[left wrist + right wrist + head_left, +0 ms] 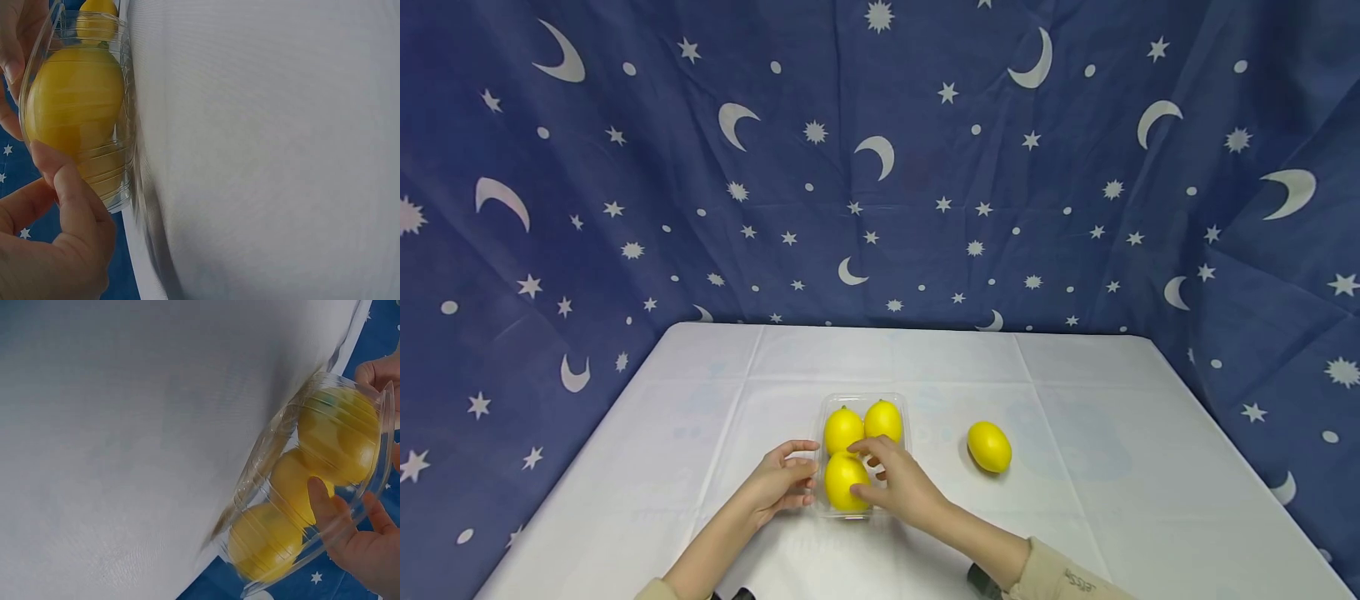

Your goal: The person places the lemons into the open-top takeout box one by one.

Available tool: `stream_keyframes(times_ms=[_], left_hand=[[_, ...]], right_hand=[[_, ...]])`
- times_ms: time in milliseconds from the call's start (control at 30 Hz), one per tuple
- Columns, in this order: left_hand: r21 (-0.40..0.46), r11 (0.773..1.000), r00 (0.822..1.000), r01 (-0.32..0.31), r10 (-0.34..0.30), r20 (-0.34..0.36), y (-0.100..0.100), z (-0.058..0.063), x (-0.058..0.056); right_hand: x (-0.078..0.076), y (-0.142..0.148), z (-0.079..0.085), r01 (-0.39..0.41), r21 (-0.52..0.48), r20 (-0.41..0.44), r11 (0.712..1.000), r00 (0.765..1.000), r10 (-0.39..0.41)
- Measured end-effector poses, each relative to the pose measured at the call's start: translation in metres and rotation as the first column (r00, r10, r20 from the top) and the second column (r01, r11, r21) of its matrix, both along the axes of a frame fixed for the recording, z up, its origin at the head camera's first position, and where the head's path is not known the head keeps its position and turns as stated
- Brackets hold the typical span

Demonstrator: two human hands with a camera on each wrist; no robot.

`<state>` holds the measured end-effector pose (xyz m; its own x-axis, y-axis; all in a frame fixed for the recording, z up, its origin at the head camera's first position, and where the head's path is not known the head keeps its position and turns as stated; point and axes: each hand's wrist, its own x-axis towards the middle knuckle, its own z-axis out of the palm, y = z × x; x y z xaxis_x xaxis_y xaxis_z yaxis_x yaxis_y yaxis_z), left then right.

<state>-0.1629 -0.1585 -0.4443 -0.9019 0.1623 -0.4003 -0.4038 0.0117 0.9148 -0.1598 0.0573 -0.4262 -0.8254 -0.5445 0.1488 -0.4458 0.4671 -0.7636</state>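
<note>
A clear plastic box [842,514] stands on the table with three yellow lemons in it: a front lemon [845,483], a back left lemon [842,429] and a back right lemon [883,420]. My left hand [778,483] is at the box's left side, fingers loosely bent, and in the left wrist view its fingertip touches the rim. Over the right part of the box reaches my right hand [902,487], thumb and forefinger spread beside the front lemon. In the right wrist view its fingers [322,500] look loose; contact with the fruit is hard to tell.
Another lemon [989,447] lies on the white tablecloth [1075,517], right of the box. Behind the table hangs a blue curtain [917,183] with moons and stars. A dark object [982,581] shows partly below the right forearm.
</note>
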Motion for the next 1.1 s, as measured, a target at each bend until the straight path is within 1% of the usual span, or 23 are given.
stream_keyframes(times_ms=[167,300,467,600,700,867,967,1100], left_hand=[[-0.008,1.000,1.000,-0.012,0.012,0.003,0.001,0.001,0.000],[-0.003,1.000,1.000,-0.004,0.004,0.001,0.002,0.001,0.000],[-0.002,1.000,1.000,0.006,-0.006,0.002,0.001,0.000,0.000],[-0.005,1.000,1.000,0.006,-0.006,0.005,0.001,0.000,0.000],[-0.002,1.000,1.000,0.009,-0.009,0.007,0.000,0.000,0.000],[0.007,1.000,1.000,0.017,-0.017,0.008,0.000,0.000,0.000],[0.007,1.000,1.000,0.022,-0.022,0.009,0.000,0.000,-0.001],[0.003,1.000,1.000,0.025,-0.025,0.008,-0.001,0.001,-0.001]], right_hand=[[0.001,0.004,0.000,0.006,-0.001,0.001,1.000,1.000,-0.006],[0.004,0.009,0.000,0.018,0.000,0.000,1.000,1.000,-0.018],[0.008,0.017,0.002,0.007,0.005,-0.009,1.000,1.000,-0.007],[0.010,0.021,0.006,-0.008,0.018,-0.028,1.000,1.000,0.009],[0.011,0.024,0.008,-0.006,0.039,-0.064,0.999,0.998,0.008],[0.014,0.032,0.014,0.022,0.083,-0.099,0.996,0.995,-0.014],[0.015,0.038,0.016,0.049,0.095,-0.103,0.994,0.994,-0.039],[0.017,0.047,0.017,0.087,0.101,-0.143,0.991,0.987,-0.072]])
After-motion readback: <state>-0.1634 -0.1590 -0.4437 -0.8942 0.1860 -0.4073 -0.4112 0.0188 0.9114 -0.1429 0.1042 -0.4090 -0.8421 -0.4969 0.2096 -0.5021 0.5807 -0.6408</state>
